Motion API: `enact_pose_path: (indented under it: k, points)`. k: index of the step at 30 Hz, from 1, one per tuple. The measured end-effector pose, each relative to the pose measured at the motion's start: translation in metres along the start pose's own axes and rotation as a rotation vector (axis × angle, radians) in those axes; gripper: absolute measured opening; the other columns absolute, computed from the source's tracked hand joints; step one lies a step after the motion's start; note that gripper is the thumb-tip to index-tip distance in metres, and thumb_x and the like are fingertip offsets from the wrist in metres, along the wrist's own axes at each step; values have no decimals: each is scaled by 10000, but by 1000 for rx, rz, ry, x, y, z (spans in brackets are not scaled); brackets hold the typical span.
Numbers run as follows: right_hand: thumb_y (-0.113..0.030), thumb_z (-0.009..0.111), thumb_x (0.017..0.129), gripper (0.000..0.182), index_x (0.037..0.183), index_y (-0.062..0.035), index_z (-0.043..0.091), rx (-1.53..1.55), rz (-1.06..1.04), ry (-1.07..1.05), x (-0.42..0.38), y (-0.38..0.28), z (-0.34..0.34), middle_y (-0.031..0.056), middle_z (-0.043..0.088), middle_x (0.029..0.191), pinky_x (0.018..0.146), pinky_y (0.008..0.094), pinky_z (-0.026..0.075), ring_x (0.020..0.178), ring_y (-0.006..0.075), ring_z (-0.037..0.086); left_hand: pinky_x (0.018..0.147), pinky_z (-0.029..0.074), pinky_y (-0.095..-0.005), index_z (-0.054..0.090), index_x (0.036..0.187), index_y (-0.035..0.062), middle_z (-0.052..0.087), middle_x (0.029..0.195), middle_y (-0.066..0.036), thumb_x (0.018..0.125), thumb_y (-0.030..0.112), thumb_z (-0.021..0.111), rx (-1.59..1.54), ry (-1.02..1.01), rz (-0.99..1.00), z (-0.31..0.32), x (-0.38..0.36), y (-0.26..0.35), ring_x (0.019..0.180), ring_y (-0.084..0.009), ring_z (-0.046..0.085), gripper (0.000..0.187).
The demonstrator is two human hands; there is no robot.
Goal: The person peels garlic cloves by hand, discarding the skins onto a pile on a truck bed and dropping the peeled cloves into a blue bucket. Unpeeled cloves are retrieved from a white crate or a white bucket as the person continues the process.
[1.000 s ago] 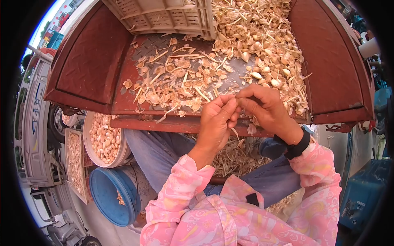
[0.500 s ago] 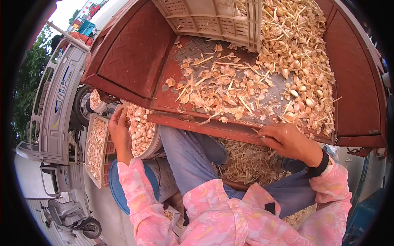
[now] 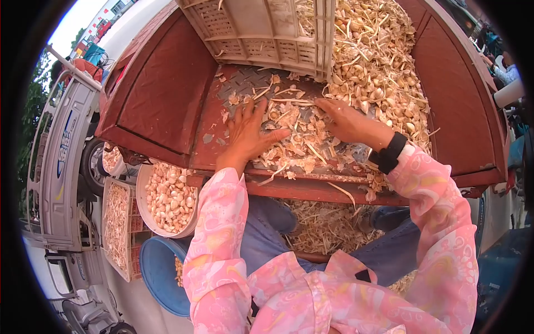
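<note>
My left hand [image 3: 250, 133] lies palm down with its fingers spread over the red truck bed [image 3: 207, 131], at the left edge of the dry garlic skins [image 3: 295, 142]. My right hand [image 3: 356, 125] reaches in from the right among the same skins and stalks. Its fingers are curled and pointing left; whatever may be under them is hidden. A long dry stalk [image 3: 293, 102] stretches between the two hands. Behind my right hand, a heap of garlic cloves mixed with skins [image 3: 384, 61] fills the right of the bed.
A plastic crate [image 3: 267, 33] stands tilted at the back of the bed. To the left are a white bucket [image 3: 146, 207] of cloves, a crate of skins [image 3: 118, 222] and a blue bucket [image 3: 161, 278]. Skins [image 3: 328, 225] litter the ground between my legs. A grey vehicle [image 3: 58, 161] is parked left.
My left hand has moved from beside the white bucket onto the bed and spread its fingers. My right hand has gone from the bed's front edge forward into the skins. The view has shifted.
</note>
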State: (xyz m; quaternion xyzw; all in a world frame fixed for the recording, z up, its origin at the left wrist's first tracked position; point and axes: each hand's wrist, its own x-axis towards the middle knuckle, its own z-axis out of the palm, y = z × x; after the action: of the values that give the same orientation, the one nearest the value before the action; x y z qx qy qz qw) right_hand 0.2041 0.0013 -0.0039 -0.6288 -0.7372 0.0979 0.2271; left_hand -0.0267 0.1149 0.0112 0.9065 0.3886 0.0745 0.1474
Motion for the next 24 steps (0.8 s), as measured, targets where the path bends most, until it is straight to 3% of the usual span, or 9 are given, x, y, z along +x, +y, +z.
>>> enact_pose_path:
  k: [3,6,8,10,12,14,17,20,24]
  points:
    - [29,507,728,547,1265,51,406,172,15,-232,-15,-46,-9,249,467,1243,972,409,384,1143,393,457,1072,183,-516,357,1379,132,254,1446,-199,695,634,623,-94,-174,295,11,-10,26,1325,-430,202,889]
    - [-37,582,746,522,1243,27,434,160,-74,-248,-77,-78,-20,226,468,1234,944,410,410,1139,357,468,1058,210,-530,372,1349,60,305,1417,-183,647,498,735,-142,-118,508,14,-79,55,1306,-427,242,904]
    - [-58,606,752,435,1177,-24,521,65,-117,-242,-117,-89,-30,193,474,1226,909,405,429,1123,337,481,1050,204,-556,513,1231,82,294,1430,-157,657,489,734,-139,-257,543,8,-116,73,1317,-418,228,737]
    - [-76,605,768,299,1065,-50,579,135,-60,-158,-137,-89,-45,164,513,1156,843,392,460,1067,312,518,1033,246,-533,586,1117,85,436,1321,-153,697,430,721,-239,-288,602,0,-126,93,1233,-383,377,560]
    - [-94,613,788,156,940,-63,599,190,78,-66,-149,-78,-53,118,582,952,695,386,477,869,277,592,943,351,-485,606,1076,77,530,1182,-146,721,354,714,-383,-254,623,6,-117,110,1111,-354,484,463]
    - [-76,611,787,99,873,-40,578,184,203,224,-155,-49,-56,114,582,789,617,393,454,711,286,587,847,423,-443,620,1028,70,587,1050,-138,739,261,698,-478,-140,590,15,-96,132,986,-333,555,355]
    - [-59,613,776,93,857,-29,575,288,458,282,-165,-21,-61,127,571,728,612,393,451,666,310,571,716,470,-407,629,930,51,590,908,-146,754,120,653,-473,85,532,47,-56,172,857,-328,586,191]
    - [3,595,773,81,849,-24,584,158,335,285,-168,-18,-62,105,560,761,620,332,447,712,269,564,696,466,-434,610,886,35,568,870,-172,747,76,633,-270,52,508,65,-32,194,847,-349,577,147]
    - [0,587,763,111,871,-21,572,-16,195,268,-169,-10,-60,120,567,795,647,377,451,744,310,566,701,453,-461,582,892,31,558,861,-190,734,72,631,-171,-139,391,59,-28,190,843,-369,569,170]
